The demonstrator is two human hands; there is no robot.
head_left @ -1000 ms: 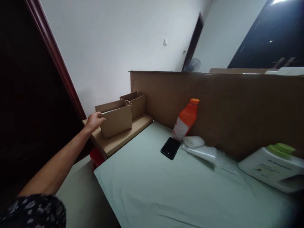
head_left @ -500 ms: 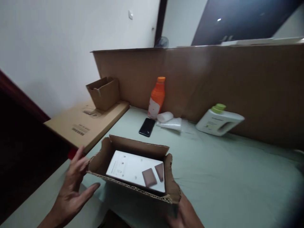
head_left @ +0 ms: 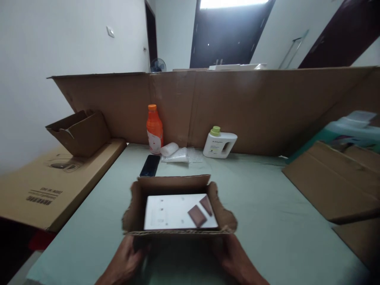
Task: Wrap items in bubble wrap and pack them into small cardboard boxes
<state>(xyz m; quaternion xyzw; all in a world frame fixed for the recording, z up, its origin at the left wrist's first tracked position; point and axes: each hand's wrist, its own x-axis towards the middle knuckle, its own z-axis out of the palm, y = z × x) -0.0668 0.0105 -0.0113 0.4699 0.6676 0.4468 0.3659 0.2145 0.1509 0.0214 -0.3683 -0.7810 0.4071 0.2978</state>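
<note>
A: Where does the open cardboard box (head_left: 178, 206) sit?

B: Near the front edge of the pale green tabletop (head_left: 261, 221), flaps up, a white sheet (head_left: 175, 211) with two brown rectangles inside; its print is too small to read.

A: And the hands?

B: The left hand (head_left: 124, 263) and right hand (head_left: 237, 263) press the box's near corners from below; how far the fingers curl cannot be told.

A: Any writing?

B: Black print on the flat carton (head_left: 44, 186) at left, illegible. The labels on the orange bottle (head_left: 154, 130) and white jug (head_left: 219, 143), far side, are blurred. A black phone (head_left: 150, 165) lies between.
</note>
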